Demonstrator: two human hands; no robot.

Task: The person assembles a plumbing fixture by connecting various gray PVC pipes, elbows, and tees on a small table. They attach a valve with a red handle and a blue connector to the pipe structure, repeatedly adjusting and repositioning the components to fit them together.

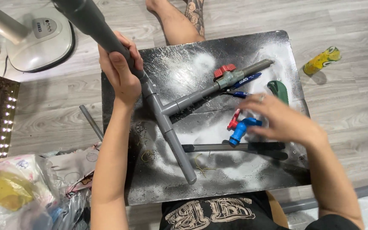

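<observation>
The black work board (218,179), dusted white, lies under both hands; across it runs the grey PVC pipe assembly (167,123) with its tee joint, a branch carrying the red-handled ball valve (225,74) away from the left hand; the left hand (120,70) is wrapped tight round the upper pipe, steadying it; the right hand (280,121), blurred, has fingers loosely curled on the blue tap (241,127), just beyond the hacksaw (235,148); a marker pen (245,80) and green cutter (278,90) lie past its fingertips. Seemingly the fitting is being picked up; seating it would need the pipe held firm.
</observation>
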